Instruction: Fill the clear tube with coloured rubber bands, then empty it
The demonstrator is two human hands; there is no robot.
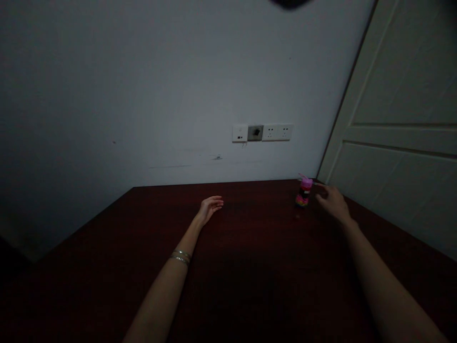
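A small bottle with a pink lid and a thin pink loop on top stands upright near the back right of the table. Its lower part shows pink and multicoloured contents, with a dark label above them. My right hand is just right of this bottle, index finger stretched towards the lid and thumb apart. Whether the fingertip touches it I cannot tell. A thin pale line shows beside the lid, too small to name. Left of the table's middle, my left hand is on its side, fingers loosely bent and holding nothing.
The dark red-brown table meets a pale wall at the back. Sockets and a switch panel are set in the wall. A panelled door rises along the right side. The light is dim.
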